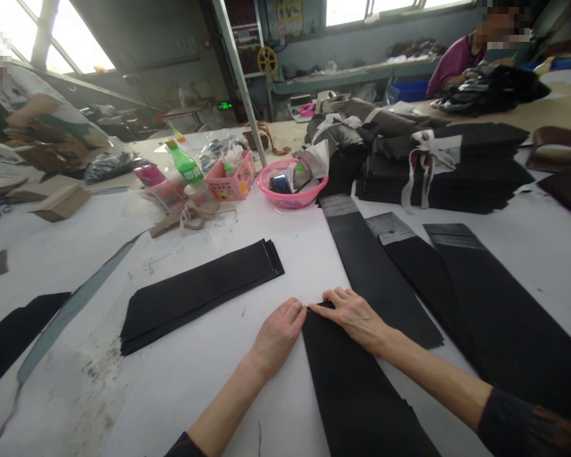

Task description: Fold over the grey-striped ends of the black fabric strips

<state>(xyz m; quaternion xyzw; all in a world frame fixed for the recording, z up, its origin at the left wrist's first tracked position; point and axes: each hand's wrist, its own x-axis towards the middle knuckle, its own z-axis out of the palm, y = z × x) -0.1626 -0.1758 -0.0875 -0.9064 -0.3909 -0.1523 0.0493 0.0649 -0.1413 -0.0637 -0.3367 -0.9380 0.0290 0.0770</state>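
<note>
A long black fabric strip (352, 393) lies on the white table (219, 381) in front of me, running toward the bottom edge. My left hand (278, 336) rests at the strip's far left corner, fingers together and flat, touching its edge. My right hand (354, 317) lies on the strip's far end, fingers stretched flat and pressing it down, fingertips meeting the left hand. Neither hand grips anything.
A stack of black strips (200, 292) lies to the left. Three more long strips (375, 273) fan out on the right. Behind are tied black bundles (447, 171), a pink bowl (290, 184), a pink basket (233, 181), a green bottle (184, 164). Other people sit at the far left and far right.
</note>
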